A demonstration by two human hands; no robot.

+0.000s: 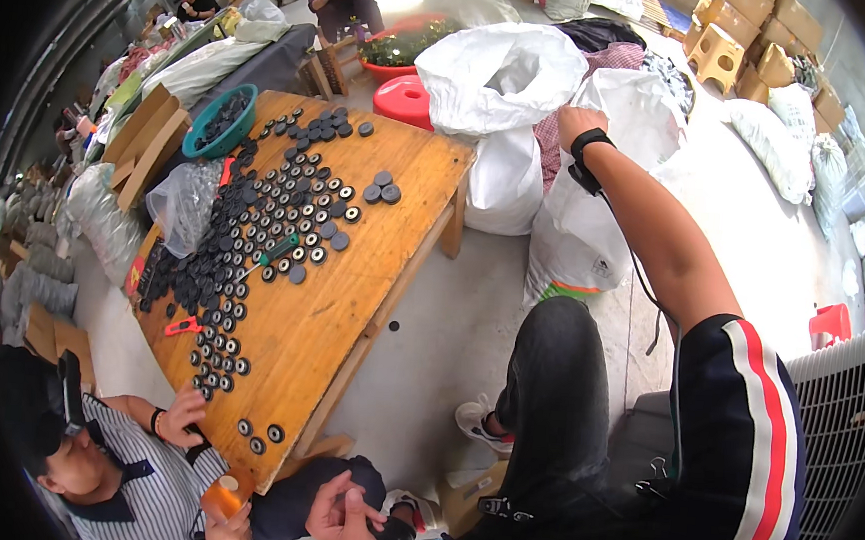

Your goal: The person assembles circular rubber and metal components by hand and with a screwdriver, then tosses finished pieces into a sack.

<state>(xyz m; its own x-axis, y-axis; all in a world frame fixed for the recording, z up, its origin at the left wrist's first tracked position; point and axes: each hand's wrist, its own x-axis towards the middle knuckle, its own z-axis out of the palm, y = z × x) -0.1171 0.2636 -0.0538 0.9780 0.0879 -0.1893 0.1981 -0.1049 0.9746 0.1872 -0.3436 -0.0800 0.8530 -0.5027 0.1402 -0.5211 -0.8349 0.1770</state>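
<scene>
My right arm reaches forward, and my right hand [579, 126] is a closed fist beside the rims of two white woven sacks, the upper one [501, 74] and the lower one [581, 230]. What that fist holds, if anything, is hidden. Low in the picture, my left hand [346, 527] is raised with its fingers apart and nothing in it, near the wooden table's [373, 256] front corner. Many black round discs with metal centres [301, 211] are spread over the table. A green-handled screwdriver [279, 249] and a red cutter [184, 327] lie among them.
A co-worker [128, 469] sits at lower left, holding an orange cup [225, 497]. On the table's far side are a teal basin [224, 120] and a clear plastic bag [184, 208]. A red stool [404, 99] stands behind; a white grille [848, 420] is at my right.
</scene>
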